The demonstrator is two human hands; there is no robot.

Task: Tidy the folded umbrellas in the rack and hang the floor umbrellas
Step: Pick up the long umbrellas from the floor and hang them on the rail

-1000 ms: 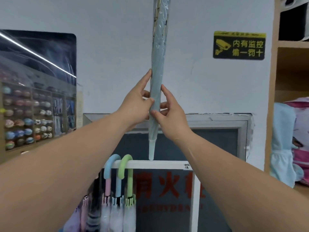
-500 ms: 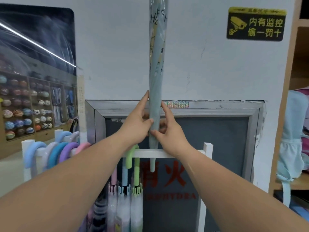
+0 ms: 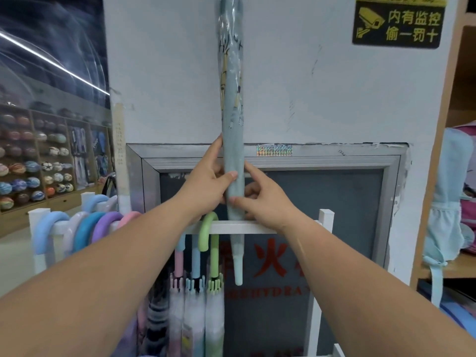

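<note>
A long pale-blue umbrella in a clear sleeve stands upright, tip down, its top out of frame. My left hand grips its lower shaft from the left, thumb across the front. From the right, my right hand pinches the same shaft. The tip hangs below and behind the white rack's far rail. A green crook handle hooks over that rail, with pink and blue handles beside it. Several pastel crook handles hang on the left rail.
A grey-framed fire-hydrant cabinet with red characters is set in the white wall behind the rack. A yellow-and-black surveillance sign hangs top right. Wooden shelves with bags stand at the right; ball shelves at the far left.
The umbrella has come down: its tip went from above the far rail to well below it. Both hands kept their hold and lowered with it. The view tilted down, showing more of the rack.
</note>
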